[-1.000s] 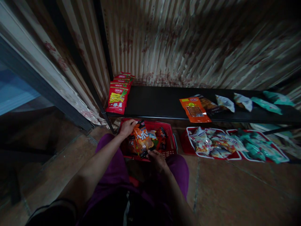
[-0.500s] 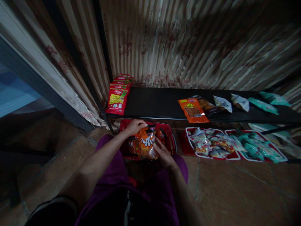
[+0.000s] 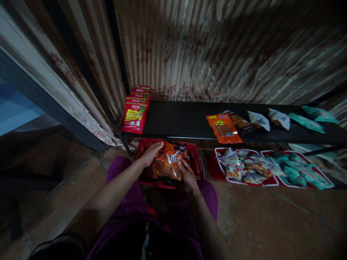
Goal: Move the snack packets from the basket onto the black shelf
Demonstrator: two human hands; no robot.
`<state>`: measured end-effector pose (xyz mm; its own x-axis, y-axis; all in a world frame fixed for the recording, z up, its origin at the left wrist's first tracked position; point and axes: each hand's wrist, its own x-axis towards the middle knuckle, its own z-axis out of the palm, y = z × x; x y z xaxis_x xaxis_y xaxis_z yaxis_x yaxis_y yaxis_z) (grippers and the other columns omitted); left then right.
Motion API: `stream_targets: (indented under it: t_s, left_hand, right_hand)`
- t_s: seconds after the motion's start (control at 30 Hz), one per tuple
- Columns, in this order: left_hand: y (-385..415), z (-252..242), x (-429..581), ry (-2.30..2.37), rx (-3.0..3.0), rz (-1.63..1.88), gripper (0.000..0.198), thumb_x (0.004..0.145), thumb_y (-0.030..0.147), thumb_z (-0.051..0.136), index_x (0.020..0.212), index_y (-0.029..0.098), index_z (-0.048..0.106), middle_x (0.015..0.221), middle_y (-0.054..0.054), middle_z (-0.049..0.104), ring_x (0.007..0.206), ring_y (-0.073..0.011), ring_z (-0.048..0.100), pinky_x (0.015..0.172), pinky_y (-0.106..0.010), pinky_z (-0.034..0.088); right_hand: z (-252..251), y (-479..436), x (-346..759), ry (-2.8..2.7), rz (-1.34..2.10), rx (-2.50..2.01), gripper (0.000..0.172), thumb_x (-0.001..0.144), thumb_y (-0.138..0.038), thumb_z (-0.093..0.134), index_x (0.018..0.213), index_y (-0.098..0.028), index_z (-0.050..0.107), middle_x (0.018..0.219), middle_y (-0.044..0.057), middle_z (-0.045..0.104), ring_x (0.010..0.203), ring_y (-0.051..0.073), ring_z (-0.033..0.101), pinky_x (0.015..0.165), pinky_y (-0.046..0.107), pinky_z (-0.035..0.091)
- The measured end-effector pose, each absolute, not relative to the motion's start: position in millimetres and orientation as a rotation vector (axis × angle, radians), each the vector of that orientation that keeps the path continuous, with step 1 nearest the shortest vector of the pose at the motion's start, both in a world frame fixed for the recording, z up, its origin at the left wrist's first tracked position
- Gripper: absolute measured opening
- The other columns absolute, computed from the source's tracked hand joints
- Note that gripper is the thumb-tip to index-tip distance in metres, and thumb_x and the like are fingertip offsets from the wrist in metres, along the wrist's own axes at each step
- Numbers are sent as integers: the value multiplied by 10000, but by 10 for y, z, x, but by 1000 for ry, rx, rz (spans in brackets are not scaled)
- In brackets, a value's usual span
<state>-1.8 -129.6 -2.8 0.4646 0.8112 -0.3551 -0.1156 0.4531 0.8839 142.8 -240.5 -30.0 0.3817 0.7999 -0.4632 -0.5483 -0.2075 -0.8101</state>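
An orange snack packet [image 3: 169,163] lies across the top of a red plastic basket [image 3: 197,167] on the floor in front of my knees. My left hand [image 3: 150,153] grips the packet's left end, fingers curled over it. The packet's right lower edge is held by my right hand [image 3: 187,174]. More packets fill the basket underneath. Above the basket runs a low black shelf [image 3: 179,121] with a stack of red packets [image 3: 136,112] at its left end.
An orange flat packet [image 3: 223,128] and several pale and green packets [image 3: 295,118] lie along the shelf's right half. Two red trays of mixed snack bags [image 3: 255,168] sit on the tiled floor to the right. A striped wall rises behind; a dark door frame stands left.
The orange packet has turned from upright to lying sideways over the basket. My left hand has moved from the basket's corner onto the packet; my right hand has shifted along its lower edge.
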Motion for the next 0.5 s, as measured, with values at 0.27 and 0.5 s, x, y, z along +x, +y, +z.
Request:
stream_targets:
  t_s: [0.27,0.5]
  left_hand:
    - [-1954,-116,-90,867,900,507,489,687,400,762,1106,196,613,1126,-75,673,987,-220,636,713,-279,528]
    - [-1979,-193,-175,940,1037,679,399,710,303,731,1074,173,630,1096,-57,686,1014,-214,623,901,-325,477]
  right_hand:
    - [-337,-2349,1387,-199,1176,-1288,473,606,-423,774,1031,-247,661,997,21,737,951,239,686,811,355,569]
    - [-41,-2214,1625,-298,1093,-1187,422,662,-514,748,981,-248,672,1041,36,722,1021,186,657,861,298,535]
